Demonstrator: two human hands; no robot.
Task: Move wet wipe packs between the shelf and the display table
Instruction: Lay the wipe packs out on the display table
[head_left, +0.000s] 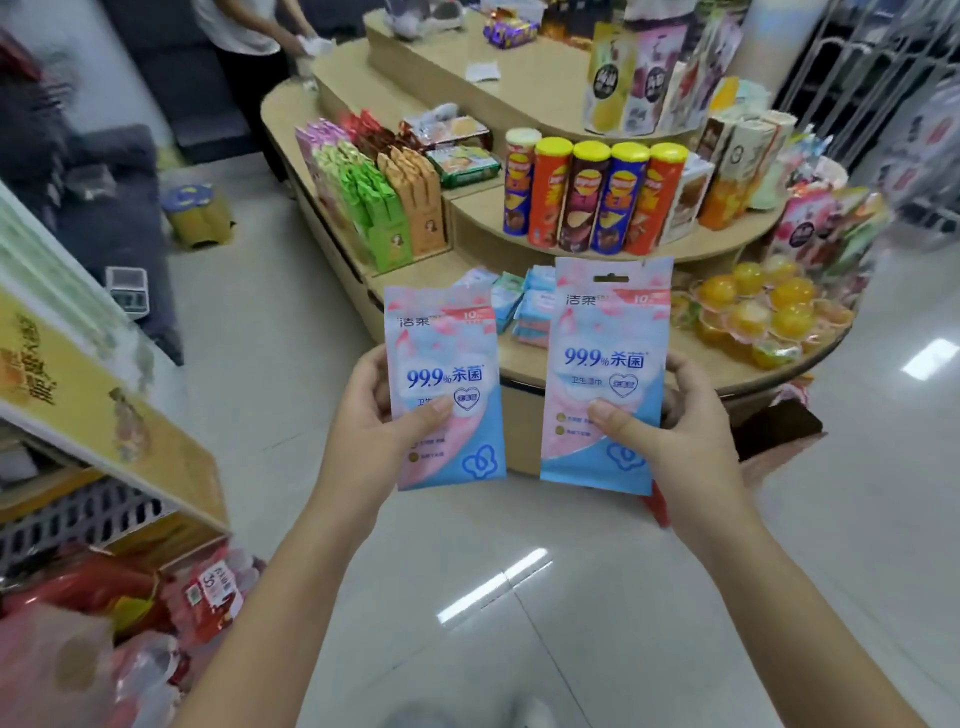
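Note:
My left hand (382, 415) grips a pink-and-blue wet wipe pack (447, 364) upright by its lower half, thumb across the front. My right hand (670, 415) holds a second pack of the same kind (605, 338), also upright, thumb on its front. Both packs hang in the air above the floor, just in front of the tiered wooden display table (524, 358). More blue and pink wipe packs (524, 306) lie in a small pile on the table's lowest tier, behind the two I hold.
The table carries crisp tubes (592, 197), snack boxes (384, 202) and orange jelly cups (763, 312). A shelf with yellow boxes (78, 395) stands at the left, red packets (208, 597) below it. A person (249, 31) stands beyond the table. Shiny tiled floor (519, 597) lies underfoot.

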